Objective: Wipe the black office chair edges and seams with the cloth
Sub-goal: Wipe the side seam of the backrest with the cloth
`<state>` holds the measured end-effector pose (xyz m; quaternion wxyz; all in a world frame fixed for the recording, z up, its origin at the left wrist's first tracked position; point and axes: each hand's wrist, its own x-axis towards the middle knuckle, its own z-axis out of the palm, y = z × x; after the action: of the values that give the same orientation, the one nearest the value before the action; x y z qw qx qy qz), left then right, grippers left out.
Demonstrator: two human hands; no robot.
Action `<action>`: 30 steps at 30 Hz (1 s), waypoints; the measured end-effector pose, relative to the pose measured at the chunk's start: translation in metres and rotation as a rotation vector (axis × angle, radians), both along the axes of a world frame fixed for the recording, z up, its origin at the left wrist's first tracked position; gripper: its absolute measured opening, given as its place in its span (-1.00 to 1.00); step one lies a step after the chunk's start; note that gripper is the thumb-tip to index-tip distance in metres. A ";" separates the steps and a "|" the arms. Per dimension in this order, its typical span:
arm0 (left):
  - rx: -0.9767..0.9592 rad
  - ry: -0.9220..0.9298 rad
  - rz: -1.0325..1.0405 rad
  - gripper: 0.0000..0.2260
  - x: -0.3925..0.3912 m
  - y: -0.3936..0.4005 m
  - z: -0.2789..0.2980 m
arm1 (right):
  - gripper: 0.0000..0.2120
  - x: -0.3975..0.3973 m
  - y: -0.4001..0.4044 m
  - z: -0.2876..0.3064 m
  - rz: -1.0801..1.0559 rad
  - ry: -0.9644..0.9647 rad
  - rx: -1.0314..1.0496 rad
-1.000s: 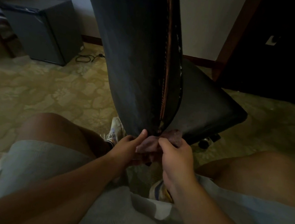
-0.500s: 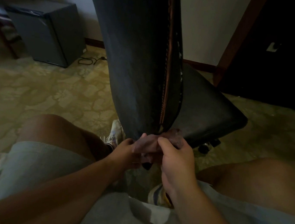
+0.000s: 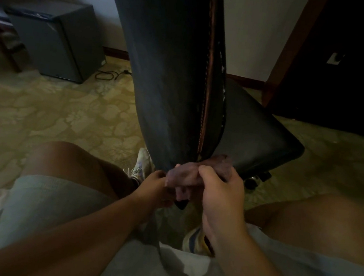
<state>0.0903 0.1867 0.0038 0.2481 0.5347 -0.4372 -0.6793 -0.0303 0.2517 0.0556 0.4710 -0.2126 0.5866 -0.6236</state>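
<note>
The black office chair (image 3: 168,68) stands right in front of me, its backrest seen edge-on with a worn orange-brown seam (image 3: 205,99) running down it. The seat (image 3: 262,138) spreads to the right. A crumpled purplish cloth (image 3: 195,173) sits at the bottom of the seam, where backrest meets seat. My right hand (image 3: 222,194) grips the cloth with thumb on top. My left hand (image 3: 155,187) is just left of it, fingers curled at the cloth's left end below the backrest's lower edge; its fingertips are hidden.
My bare knees and light shorts flank the chair, with sneakers (image 3: 143,163) on the patterned carpet. A small dark fridge (image 3: 58,39) stands at back left with a cable (image 3: 108,75) on the floor. A dark cabinet (image 3: 343,65) fills the back right. A chair caster (image 3: 253,180) shows under the seat.
The cloth and my right hand have shifted slightly up and right along the base of the seam. My left thumb, raised against the backrest before, has come down beside the cloth.
</note>
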 end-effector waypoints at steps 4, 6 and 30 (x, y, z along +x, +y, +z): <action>-0.278 0.051 0.196 -0.68 -0.003 0.002 0.020 | -0.90 -0.008 0.003 0.017 -0.019 -0.024 -0.061; -0.358 0.152 0.245 -0.51 -0.005 0.002 0.036 | -0.88 -0.005 0.004 0.023 0.006 -0.001 -0.064; -0.246 0.281 0.156 -0.48 -0.005 -0.011 0.045 | -0.86 0.006 -0.004 0.039 0.004 -0.046 -0.037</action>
<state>0.0855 0.1755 0.0484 0.4220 0.4326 -0.4351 -0.6675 -0.0246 0.2473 0.0944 0.4816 -0.2082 0.5637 -0.6380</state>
